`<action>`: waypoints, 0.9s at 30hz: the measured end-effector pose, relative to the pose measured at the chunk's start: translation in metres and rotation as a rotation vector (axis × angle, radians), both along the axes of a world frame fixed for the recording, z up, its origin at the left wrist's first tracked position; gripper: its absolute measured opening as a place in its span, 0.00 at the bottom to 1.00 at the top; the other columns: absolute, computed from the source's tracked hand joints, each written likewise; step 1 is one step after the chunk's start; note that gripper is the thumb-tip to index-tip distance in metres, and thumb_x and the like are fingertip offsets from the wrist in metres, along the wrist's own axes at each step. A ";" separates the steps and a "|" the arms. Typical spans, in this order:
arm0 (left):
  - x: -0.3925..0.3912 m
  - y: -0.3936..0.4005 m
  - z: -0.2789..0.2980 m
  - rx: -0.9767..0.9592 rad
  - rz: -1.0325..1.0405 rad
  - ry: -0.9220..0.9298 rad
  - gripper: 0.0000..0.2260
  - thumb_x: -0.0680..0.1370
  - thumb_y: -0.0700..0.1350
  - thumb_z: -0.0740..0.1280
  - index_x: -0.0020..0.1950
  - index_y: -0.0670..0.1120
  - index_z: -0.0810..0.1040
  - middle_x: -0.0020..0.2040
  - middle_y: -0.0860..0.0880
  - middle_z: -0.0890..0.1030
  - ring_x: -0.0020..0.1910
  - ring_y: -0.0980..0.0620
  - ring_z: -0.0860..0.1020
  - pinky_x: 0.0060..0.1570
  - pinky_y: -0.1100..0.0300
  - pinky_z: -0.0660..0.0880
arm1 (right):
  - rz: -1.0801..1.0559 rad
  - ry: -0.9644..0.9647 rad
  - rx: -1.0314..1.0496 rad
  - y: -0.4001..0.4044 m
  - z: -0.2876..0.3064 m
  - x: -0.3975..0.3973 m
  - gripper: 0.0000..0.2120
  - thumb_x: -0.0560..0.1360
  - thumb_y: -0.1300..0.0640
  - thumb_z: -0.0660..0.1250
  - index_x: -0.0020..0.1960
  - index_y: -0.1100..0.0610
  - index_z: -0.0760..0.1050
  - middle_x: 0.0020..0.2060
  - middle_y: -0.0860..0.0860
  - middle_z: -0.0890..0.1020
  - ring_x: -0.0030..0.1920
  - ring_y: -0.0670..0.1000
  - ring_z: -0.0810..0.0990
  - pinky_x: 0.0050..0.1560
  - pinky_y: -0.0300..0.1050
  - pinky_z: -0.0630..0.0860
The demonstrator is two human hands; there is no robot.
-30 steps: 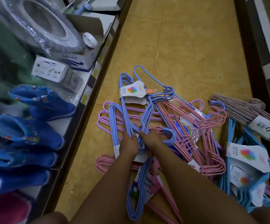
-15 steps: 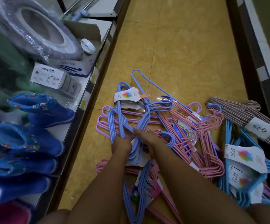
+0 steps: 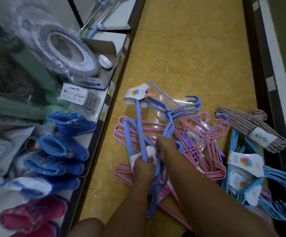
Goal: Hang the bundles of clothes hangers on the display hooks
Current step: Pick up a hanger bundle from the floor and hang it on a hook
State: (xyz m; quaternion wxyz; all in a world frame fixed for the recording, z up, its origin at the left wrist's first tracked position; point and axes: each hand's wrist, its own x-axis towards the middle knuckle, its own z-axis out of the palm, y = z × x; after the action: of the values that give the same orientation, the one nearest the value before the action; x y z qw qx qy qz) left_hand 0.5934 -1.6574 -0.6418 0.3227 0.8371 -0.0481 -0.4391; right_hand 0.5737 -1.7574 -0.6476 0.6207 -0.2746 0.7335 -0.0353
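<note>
A heap of banded hanger bundles lies on the yellow floor. My left hand (image 3: pixel 143 167) grips a periwinkle-blue hanger bundle (image 3: pixel 139 120) low down, by its white paper band. My right hand (image 3: pixel 166 146) grips a second blue bundle (image 3: pixel 181 110) whose hooks point up and right. Under them lie pink hanger bundles (image 3: pixel 207 147). To the right lie light-blue bundles (image 3: pixel 251 175) with white labels and a brownish-pink bundle (image 3: pixel 251 129). No display hooks are in view.
A low shelf (image 3: pixel 94 142) runs along the left, holding blue children's boots (image 3: pixel 70 122), pink boots (image 3: pixel 31 218), a small white box (image 3: pixel 79 95), a cardboard box and a plastic-wrapped grey seat cushion (image 3: pixel 65 47). A dark shelf base (image 3: pixel 265 93) borders the aisle on the right.
Both hands have drawn the blue bundles toward me; my left hand has dropped lower and nearer than my right. The labelled blue bundle now stands higher above the pile.
</note>
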 end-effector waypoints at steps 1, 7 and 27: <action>-0.007 0.000 0.014 -0.016 0.010 -0.020 0.14 0.79 0.44 0.64 0.60 0.36 0.76 0.55 0.38 0.80 0.54 0.39 0.78 0.49 0.56 0.72 | -0.037 0.015 -0.043 -0.001 -0.004 -0.003 0.15 0.66 0.62 0.65 0.50 0.64 0.67 0.39 0.61 0.71 0.39 0.58 0.73 0.32 0.44 0.68; -0.032 0.000 0.101 -0.087 0.001 -0.111 0.12 0.79 0.45 0.63 0.58 0.39 0.76 0.48 0.37 0.81 0.48 0.38 0.79 0.47 0.51 0.75 | -0.171 0.021 -0.241 0.012 0.126 -0.026 0.18 0.69 0.51 0.73 0.52 0.62 0.73 0.40 0.56 0.77 0.39 0.57 0.77 0.40 0.49 0.74; 0.000 -0.053 0.475 -0.202 -0.508 -0.722 0.29 0.76 0.36 0.61 0.76 0.50 0.57 0.73 0.47 0.61 0.71 0.45 0.61 0.64 0.51 0.66 | 0.466 0.573 -0.656 0.047 0.442 -0.141 0.22 0.74 0.52 0.63 0.67 0.51 0.70 0.45 0.53 0.81 0.40 0.56 0.76 0.41 0.47 0.72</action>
State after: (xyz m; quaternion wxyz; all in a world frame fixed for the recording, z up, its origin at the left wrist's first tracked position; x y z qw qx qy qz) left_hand 0.5935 -1.7100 -0.1665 0.2474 0.8625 -0.4042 -0.1772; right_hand 0.4327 -1.7099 -0.2055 0.2662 -0.6107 0.7442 -0.0477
